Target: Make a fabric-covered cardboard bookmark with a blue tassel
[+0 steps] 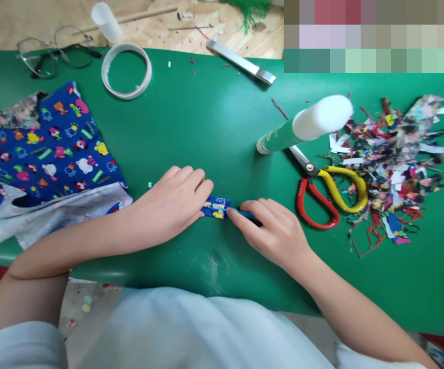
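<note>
A narrow strip of blue printed fabric [216,207] lies on the green table [206,128] in front of me. My left hand [170,202] rests over its left part, fingers together and pressed down on it. My right hand [271,230] presses the strip's right end with its fingertips, fingers curled. Only a short piece of the strip shows between the two hands.
A large blue cartoon-print cloth [48,148] lies at the left. Red-and-yellow scissors [327,192], a glue stick [306,125] and a heap of paper scraps [394,164] sit at the right. Tape roll [126,70], glasses [55,54] and a metal blade [240,61] lie at the back.
</note>
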{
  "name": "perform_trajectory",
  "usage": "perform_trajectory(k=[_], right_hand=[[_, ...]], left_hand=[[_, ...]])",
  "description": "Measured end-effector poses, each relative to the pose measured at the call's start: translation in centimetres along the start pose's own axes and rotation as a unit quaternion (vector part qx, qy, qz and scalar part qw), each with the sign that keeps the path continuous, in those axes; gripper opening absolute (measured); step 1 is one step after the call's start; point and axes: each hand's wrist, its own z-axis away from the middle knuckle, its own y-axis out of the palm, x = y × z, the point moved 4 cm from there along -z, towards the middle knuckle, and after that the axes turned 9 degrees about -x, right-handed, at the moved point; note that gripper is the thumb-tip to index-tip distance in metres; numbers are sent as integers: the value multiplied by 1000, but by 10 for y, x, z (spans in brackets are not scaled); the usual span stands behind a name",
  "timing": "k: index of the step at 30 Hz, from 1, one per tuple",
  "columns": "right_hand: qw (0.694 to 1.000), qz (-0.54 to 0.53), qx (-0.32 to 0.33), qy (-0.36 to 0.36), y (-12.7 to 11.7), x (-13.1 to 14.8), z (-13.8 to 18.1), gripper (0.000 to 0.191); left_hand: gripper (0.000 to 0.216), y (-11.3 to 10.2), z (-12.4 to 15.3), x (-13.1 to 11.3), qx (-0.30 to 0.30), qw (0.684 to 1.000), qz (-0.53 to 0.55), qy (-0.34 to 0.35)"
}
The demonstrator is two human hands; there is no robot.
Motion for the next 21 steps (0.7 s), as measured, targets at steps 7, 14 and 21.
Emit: perform_trajectory(k=[7, 14, 21], right_hand=[[1000, -31, -1, 2, 0, -2, -4, 15], [997, -68, 9, 22, 1, -6, -5, 18], [997, -41, -41, 50, -9, -10, -7, 27]], left_hand=[[23, 3, 1, 6, 9, 1000, 21, 10], [25, -4, -1, 14, -12, 1000, 13, -4], [40, -38, 5, 108, -57, 923, -218, -313]])
